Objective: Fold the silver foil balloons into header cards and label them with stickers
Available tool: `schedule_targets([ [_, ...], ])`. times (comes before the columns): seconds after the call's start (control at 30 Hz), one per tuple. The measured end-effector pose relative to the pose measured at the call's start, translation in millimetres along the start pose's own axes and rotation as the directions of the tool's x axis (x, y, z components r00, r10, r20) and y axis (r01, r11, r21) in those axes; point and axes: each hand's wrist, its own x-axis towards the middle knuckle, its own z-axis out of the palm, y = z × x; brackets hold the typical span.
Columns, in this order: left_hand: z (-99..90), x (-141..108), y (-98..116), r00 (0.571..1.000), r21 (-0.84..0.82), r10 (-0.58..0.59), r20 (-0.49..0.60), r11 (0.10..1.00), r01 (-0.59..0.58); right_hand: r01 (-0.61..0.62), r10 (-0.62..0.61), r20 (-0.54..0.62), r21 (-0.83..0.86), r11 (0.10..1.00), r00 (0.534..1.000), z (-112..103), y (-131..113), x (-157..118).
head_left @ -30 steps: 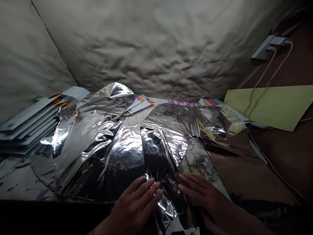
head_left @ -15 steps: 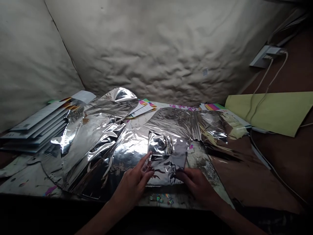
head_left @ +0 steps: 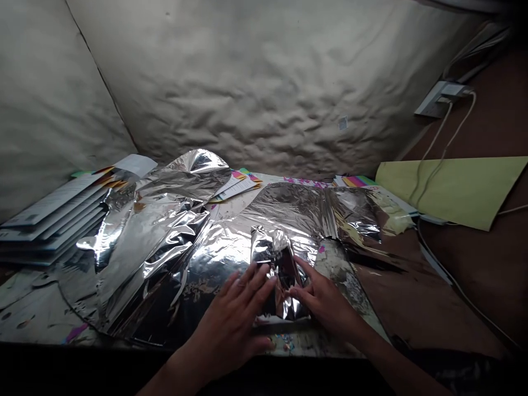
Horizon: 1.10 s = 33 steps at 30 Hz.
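A small folded piece of shiny silver foil [head_left: 287,269] lies in front of me on the larger silver foil sheet [head_left: 223,247]. Spread fingers of my left hand [head_left: 235,316] lie over the folded piece's left part, palm down. My right hand [head_left: 325,297] grips its right side between thumb and index finger, at a fold standing near the middle. The other right fingers are curled and partly hidden. Part of the folded foil is covered by my left fingers.
Stacked printed card folders [head_left: 53,214] stand at the left. Crumpled foil [head_left: 165,220] covers the table's left side. Yellow paper [head_left: 449,190] lies at the right under white cables from a wall socket [head_left: 441,99]. Small iridescent scraps [head_left: 286,342] lie by the front edge.
The foil's right part has been folded over to the left, narrowing the piece. My left hand has shifted from gripping its left edge to lying flat across it.
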Motion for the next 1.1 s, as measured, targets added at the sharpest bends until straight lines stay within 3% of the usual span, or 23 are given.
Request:
schedule_targets([
  [0.07, -1.7, -3, 3, 0.986, -0.001, 0.072, 0.149, 0.997, -0.073, -0.016, 0.015, 0.059, 0.029, 0.999, 0.998, 2, 7, -19],
  [0.13, -1.0, -6, 8, 0.968, -0.024, 0.098, 0.230, 0.995, -0.095, 0.021, -0.021, 0.012, 0.001, 1.000, 1.000, 2, 17, -43],
  [0.2, 1.5, -8, 11, 0.956, -0.038, 0.112, 0.271, 0.994, -0.106, 0.158, -0.186, -0.154, -0.175, 0.972, 0.970, -3, 29, -65],
  [0.23, 2.9, -8, 12, 0.953, -0.043, 0.117, 0.278, 0.993, -0.110, 0.244, -0.315, -0.197, -0.313, 0.918, 0.928, -7, 33, -73],
  [0.27, 4.1, -8, 12, 0.952, -0.048, 0.123, 0.281, 0.992, -0.114, 0.326, -0.439, -0.170, -0.451, 0.830, 0.882, -13, 36, -77],
  [0.3, 4.8, -7, 12, 0.951, -0.054, 0.127, 0.283, 0.992, -0.116, 0.407, -0.532, -0.078, -0.556, 0.725, 0.843, -18, 38, -78],
  [0.37, 4.6, -3, 10, 0.946, -0.082, 0.144, 0.289, 0.989, -0.125, 0.549, -0.576, 0.190, -0.629, 0.550, 0.795, -28, 38, -72],
  [0.43, 1.8, 3, 7, 0.940, -0.125, 0.155, 0.303, 0.985, -0.122, 0.621, -0.507, 0.376, -0.603, 0.501, 0.775, -34, 34, -60],
  [0.57, -9.1, 18, 1, 0.940, -0.283, 0.179, 0.290, 0.954, -0.094, 0.609, -0.414, 0.451, -0.508, 0.609, 0.791, -38, 27, -41],
  [0.67, -16.8, 32, -6, 0.949, -0.432, 0.131, 0.287, 0.902, 0.006, 0.553, -0.412, 0.390, -0.391, 0.736, 0.823, -42, 23, -37],
  [0.77, -19.1, 48, -13, 0.940, -0.529, -0.027, 0.340, 0.821, 0.216, 0.383, -0.338, 0.255, -0.151, 0.912, 0.906, -44, 18, -29],
  [0.83, -16.2, 60, -17, 0.916, -0.635, -0.120, 0.384, 0.686, 0.356, 0.226, -0.232, 0.134, 0.057, 0.972, 0.963, -42, 18, -19],
  [0.93, -6.1, 75, -20, 0.863, -0.778, -0.224, 0.453, 0.372, 0.506, 0.107, -0.107, -0.017, 0.283, 0.953, 0.994, -35, 22, -3],
  [1.0, 1.7, 82, -23, 0.824, -0.809, -0.287, 0.488, 0.205, 0.551, 0.091, -0.083, -0.038, 0.353, 0.931, 0.996, -32, 24, 7],
  [1.1, 10.5, 90, -29, 0.791, -0.812, -0.297, 0.535, 0.078, 0.579, 0.031, -0.020, -0.036, 0.340, 0.940, 0.999, -31, 24, 16],
])
